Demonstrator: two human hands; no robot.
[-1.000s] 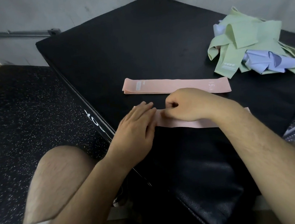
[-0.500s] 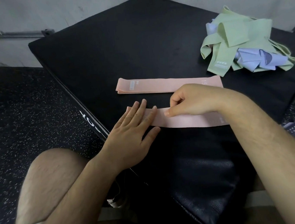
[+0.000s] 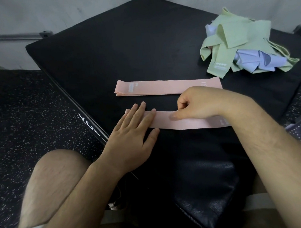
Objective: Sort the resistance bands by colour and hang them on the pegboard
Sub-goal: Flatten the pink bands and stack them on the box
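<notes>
Left hand (image 3: 133, 134): fingers straight and flat, pressing the left end of the near pink band (image 3: 188, 121). Right hand (image 3: 199, 104): fingers curled, thumb laid on top, pinching the same band at mid-length. Pink strips counted: two, both flat on the black mat (image 3: 119, 48), parallel and apart. Far pink band (image 3: 161, 87) is layered at its left end. Far right – one tangled heap (image 3: 241, 41) of green and lilac bands, number indeterminable

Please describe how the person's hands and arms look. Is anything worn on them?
The left hand and right hand are bare: no gloves, rings or watch visible. The left forearm and right forearm are bare too, hairy, with no sleeve in view.
</notes>
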